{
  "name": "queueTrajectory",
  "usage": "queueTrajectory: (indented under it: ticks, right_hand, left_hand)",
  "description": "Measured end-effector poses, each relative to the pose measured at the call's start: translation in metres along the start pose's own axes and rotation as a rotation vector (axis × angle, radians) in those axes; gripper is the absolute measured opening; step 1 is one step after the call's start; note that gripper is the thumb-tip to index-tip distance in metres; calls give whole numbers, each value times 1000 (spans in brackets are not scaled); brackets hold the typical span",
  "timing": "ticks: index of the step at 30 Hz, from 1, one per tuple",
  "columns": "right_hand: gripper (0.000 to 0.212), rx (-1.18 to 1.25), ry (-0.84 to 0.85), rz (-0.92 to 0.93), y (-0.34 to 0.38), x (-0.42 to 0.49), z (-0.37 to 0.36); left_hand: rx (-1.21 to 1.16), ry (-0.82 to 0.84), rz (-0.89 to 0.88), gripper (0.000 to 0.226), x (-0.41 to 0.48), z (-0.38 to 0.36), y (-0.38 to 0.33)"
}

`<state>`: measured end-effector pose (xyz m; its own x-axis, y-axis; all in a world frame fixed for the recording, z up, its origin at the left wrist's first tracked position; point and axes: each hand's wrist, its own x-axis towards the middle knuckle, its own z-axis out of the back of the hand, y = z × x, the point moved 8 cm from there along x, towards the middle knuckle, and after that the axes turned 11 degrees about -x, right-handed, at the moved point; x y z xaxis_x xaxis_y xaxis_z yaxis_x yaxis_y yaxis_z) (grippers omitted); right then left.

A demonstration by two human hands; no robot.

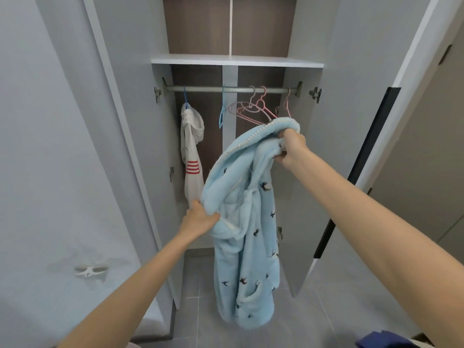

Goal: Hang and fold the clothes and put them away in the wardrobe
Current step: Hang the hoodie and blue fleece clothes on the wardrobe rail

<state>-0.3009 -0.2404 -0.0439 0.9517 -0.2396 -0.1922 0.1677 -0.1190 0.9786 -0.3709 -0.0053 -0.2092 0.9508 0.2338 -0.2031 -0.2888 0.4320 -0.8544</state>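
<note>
Head view: a light blue fleece robe (247,237) is held up before the open wardrobe (237,62), its collar gripped by the right hand (291,149), a lower fold by the left hand (200,218). Hanging seems underway; an empty hanger (253,110) above the right hand is probably needed next.

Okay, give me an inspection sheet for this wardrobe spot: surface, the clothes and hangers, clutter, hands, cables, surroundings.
Surface: grey tiled floor; white shelf above the rail.
Job's things: blue robe held up in front of the rail; white garment with red stripes hanging on a blue hanger at the rail's left; empty hangers further right on the rail.
Clutter: dark blue item at the bottom right edge, cut off.
Grippers: left hand grips the robe's lower fold; right hand grips its top edge.
Cables: nothing seen.
Surroundings: both wardrobe doors stand open.
</note>
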Motion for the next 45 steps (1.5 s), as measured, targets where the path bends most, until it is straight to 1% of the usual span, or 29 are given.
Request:
queueTrajectory:
  ticks: [2, 4, 6, 7, 10, 11, 13, 15, 17, 19, 21, 22, 24, 26, 30, 32, 34, 36, 38, 41, 45]
  right_hand:
    - [29, 30, -6, -8, -5, 18, 9]
    - [25, 14, -19, -34, -15, 40, 18]
    - [23, -81, -15, -66, -28, 67, 25]
    - [24, -137, 14, -84, -35, 81, 26]
    - [20, -294, 146, -132, -60, 124, 21]
    - [20, -329, 186, -151, -67, 137, 19]
    - [28, -400, 256, -186, -81, 163, 15]
    - [36, -546, 283, -177, -89, 189, 16]
    - [34, -736, 261, -80, -86, 214, 19]
    - [27, -914, 199, 113, -74, 237, 19]
    - [28, -1015, 153, 328, -58, 254, 11]
    - [28, -1033, 162, 412, -52, 261, 2]
    - [25, -1039, 217, 514, -46, 275, -18]
    - [22, -1044, 272, 580, -40, 288, -43]
    - [20, -1006, 329, 662, -25, 313, -97]
    - [19, -947, 359, 649, -19, 329, -126]
    - [25, -872, 391, 598, -14, 349, -154]
    - [31, -825, 413, 554, -9, 370, -183]
    - [35, -819, 416, 558, -3, 393, -213]
    - [42, -836, 420, 548, 3, 433, -257]
    - [51, -840, 404, 460, 6, 491, -312]
  left_hand:
    - [-119, 26, 22, 42, 15, -2, -7]
    - [-234, -6, -26, 31, 34, -1, -23]
    - [-371, -71, -70, 21, 55, 3, -40]
    - [-452, -105, -73, 19, 68, 6, -48]
    - [-667, -174, -73, 28, 106, 11, -76]
    - [-670, -186, -89, 27, 117, 12, -88]
    - [-610, -198, -131, 21, 137, 8, -110]
    - [-577, -215, -172, 13, 152, 5, -129]
    - [-577, -246, -204, 11, 168, 3, -143]
    - [-545, -283, -244, 18, 181, 5, -158]
    - [-453, -316, -278, 22, 193, 9, -173]
    - [-401, -330, -277, 21, 199, 11, -176]
    - [-335, -349, -261, 16, 215, 15, -178]
    - [-315, -369, -238, 13, 232, 22, -176]
    - [-348, -403, -210, 19, 270, 38, -170]
    - [-369, -411, -190, 19, 291, 47, -165]
    - [-373, -426, -172, 22, 315, 56, -160]
    - [-368, -438, -158, 18, 340, 65, -157]
    - [-353, -433, -150, 9, 368, 73, -157]
    - [-358, -415, -154, 15, 409, 83, -161]
    - [-370, -394, -138, 12, 459, 94, -166]
